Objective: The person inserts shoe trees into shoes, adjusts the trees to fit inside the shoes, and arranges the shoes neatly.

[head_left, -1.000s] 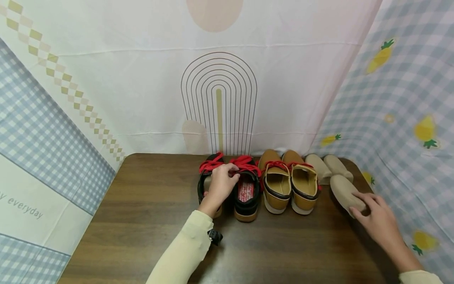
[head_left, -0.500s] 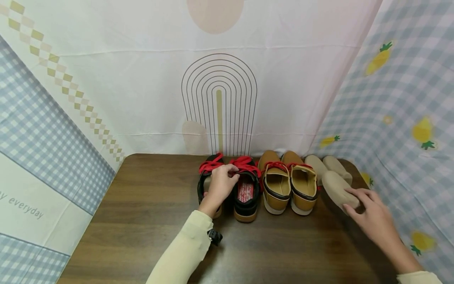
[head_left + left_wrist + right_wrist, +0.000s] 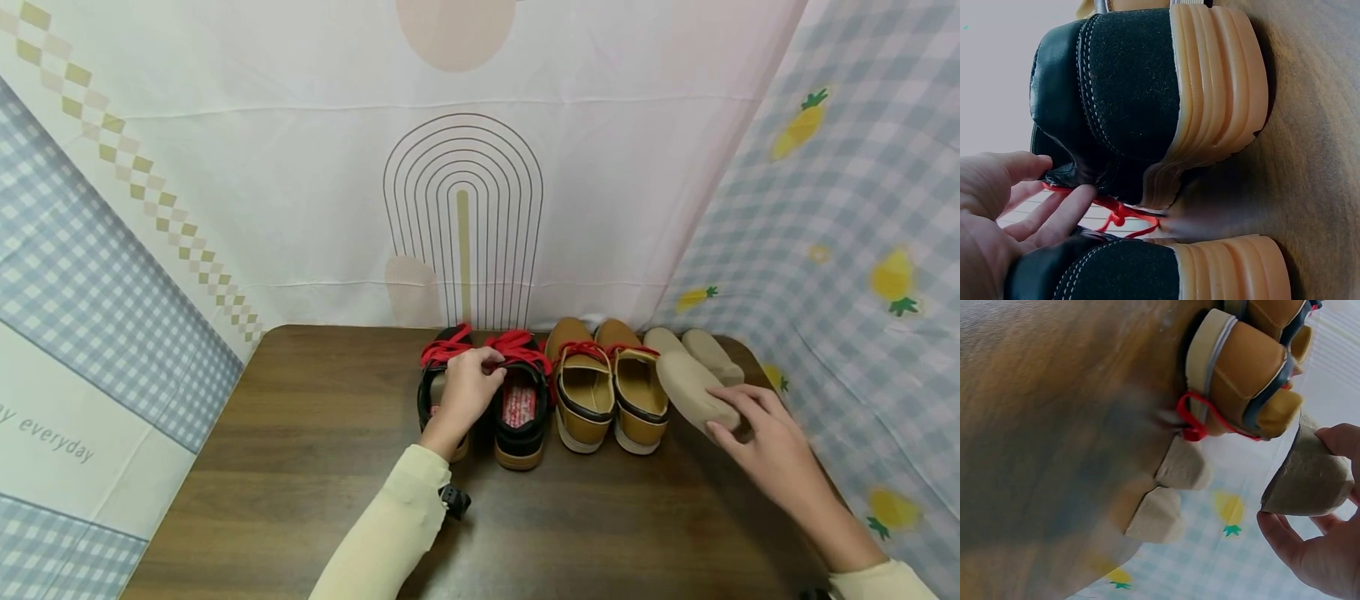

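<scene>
My left hand [image 3: 468, 387] pinches the opening's edge of the right-hand black shoe [image 3: 519, 442], near its red laces [image 3: 517, 342]. In the left wrist view the thumb lies at the collar of this black shoe [image 3: 1132, 87] and the fingers are beside the lace. The other black shoe [image 3: 426, 375], partly behind my hand, has something beige inside. My right hand [image 3: 772, 442] holds a beige moulded shoe form [image 3: 690, 387] between thumb and fingers, raised over the table. The right wrist view shows this shoe form [image 3: 1313, 478] gripped at its blunt end.
Two tan shoes [image 3: 583, 429] with red laces stand right of the black pair. Beyond them, two more beige shoe forms [image 3: 712, 354] lie by the table's back right corner. A patterned cloth [image 3: 315, 192] hangs behind the wooden table [image 3: 300, 433], checked cloth [image 3: 847, 317] at the right.
My right hand has carried the beige shoe form leftward and slightly up, toward the tan shoes. The left hand has stayed at the black shoe.
</scene>
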The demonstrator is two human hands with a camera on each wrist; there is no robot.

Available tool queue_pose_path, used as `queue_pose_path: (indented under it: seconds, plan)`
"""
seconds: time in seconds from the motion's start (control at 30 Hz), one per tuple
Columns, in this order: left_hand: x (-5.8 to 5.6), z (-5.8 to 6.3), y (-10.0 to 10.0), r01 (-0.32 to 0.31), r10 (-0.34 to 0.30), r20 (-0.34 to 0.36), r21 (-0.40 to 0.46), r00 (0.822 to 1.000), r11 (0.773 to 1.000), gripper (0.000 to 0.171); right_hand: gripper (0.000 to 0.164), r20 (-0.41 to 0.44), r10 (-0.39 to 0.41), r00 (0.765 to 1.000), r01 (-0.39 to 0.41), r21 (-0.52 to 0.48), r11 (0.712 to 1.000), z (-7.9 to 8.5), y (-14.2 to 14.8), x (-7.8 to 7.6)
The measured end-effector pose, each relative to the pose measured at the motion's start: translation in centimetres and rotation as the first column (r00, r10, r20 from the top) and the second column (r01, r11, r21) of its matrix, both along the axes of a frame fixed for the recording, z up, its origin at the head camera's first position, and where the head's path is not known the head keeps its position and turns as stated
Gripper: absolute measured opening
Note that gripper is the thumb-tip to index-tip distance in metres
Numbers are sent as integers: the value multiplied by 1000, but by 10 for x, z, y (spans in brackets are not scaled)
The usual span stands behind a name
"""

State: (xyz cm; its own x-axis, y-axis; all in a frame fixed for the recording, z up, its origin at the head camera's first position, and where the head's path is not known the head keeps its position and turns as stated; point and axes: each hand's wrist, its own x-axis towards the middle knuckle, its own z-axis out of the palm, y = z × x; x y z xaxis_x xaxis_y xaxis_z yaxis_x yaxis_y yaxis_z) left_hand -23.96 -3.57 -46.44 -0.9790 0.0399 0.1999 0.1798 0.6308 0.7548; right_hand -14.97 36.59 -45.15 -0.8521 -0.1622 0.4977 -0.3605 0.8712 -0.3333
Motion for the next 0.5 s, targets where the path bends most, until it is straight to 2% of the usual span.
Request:
queue_pose_path:
  seconds: [0.23, 0.5]
  plan:
    - [0, 0, 0, 6, -6, 3, 3, 1000, 1000, 11, 55, -23, 50, 999, -49, 43, 998, 7, -14, -3]
    - [0, 0, -1, 10, -10, 10, -3, 1000, 1000, 12, 55, -2, 95, 995, -95, 51, 994, 12, -30, -6]
